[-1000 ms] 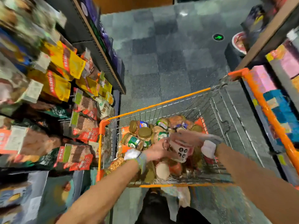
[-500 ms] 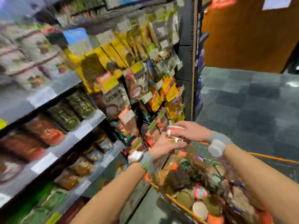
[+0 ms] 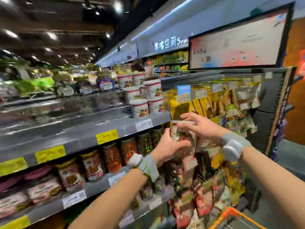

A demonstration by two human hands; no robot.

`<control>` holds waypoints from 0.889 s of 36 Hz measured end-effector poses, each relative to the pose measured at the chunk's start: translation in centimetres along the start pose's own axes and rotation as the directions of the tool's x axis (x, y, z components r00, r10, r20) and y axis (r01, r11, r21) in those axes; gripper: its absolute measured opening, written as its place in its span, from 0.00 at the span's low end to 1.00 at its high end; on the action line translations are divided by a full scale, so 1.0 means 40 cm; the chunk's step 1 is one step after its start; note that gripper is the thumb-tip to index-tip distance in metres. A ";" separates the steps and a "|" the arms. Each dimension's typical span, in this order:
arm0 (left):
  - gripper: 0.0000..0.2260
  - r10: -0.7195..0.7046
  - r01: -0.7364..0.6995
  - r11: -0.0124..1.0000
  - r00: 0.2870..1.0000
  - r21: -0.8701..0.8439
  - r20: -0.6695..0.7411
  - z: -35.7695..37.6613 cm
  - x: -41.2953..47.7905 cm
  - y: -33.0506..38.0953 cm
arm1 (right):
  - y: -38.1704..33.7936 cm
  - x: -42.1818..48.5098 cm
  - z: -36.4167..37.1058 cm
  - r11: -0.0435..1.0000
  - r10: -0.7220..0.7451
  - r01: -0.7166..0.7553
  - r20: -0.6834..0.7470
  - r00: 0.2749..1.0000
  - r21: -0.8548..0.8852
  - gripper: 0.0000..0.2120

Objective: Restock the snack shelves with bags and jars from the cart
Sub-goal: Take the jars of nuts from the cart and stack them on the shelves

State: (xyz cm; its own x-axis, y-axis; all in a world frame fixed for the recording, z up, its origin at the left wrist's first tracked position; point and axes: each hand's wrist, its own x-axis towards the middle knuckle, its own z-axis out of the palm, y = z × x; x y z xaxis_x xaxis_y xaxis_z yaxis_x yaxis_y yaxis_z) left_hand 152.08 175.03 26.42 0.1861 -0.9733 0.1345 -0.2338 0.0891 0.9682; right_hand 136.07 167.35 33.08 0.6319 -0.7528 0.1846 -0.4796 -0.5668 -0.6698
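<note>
Two hands on one jar [image 3: 181, 134], and I read this as a carry not yet finished. The jar hangs in the air just in front of the shelf [image 3: 82, 136] lip, lower than the stacked tubs [image 3: 145, 100] it seems meant to join.

The left hand [image 3: 166, 146] has its fingers curled round the jar's lower side. The right hand [image 3: 199, 128] lies over the lid with its fingers spread, steadying more than gripping as far as the blur lets me tell.

The main hazard, I'd say, is that lip: lift too shallow and the jar's top catches it and twists out of the left grasp. Next is the stack itself, piled in tiers near the edge, where a nudge while sliding this one in could topple it. The hanging bags [image 3: 214, 104] just beside the right hand could snag a knuckle. The cart [image 3: 231, 210] sits low to the right, so a dropped jar may miss it.
</note>
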 end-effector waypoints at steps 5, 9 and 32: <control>0.46 0.063 -0.054 0.995 0.992 0.088 -0.106 -0.121 0.042 0.037 | -0.119 0.091 -0.014 0.998 -0.050 0.050 0.014 0.999 -0.044 0.55; 0.54 0.077 -0.050 0.982 0.986 0.183 -0.144 -0.192 0.044 0.083 | -0.203 0.129 -0.010 0.992 -0.104 0.107 0.036 0.994 -0.069 0.38; 0.29 0.183 0.124 0.712 0.918 0.691 -0.353 -0.464 0.140 0.149 | -0.383 0.554 0.007 0.837 -0.423 0.416 0.061 0.904 -0.355 0.36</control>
State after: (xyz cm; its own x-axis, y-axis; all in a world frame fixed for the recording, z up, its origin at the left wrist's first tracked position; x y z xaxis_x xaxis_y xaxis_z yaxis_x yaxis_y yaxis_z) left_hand 169.43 174.02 36.85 0.4651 -0.8019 0.3749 -0.8027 -0.2035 0.5606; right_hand 157.59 159.44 47.21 0.8115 -0.4201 0.4062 -0.3550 -0.9065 -0.2283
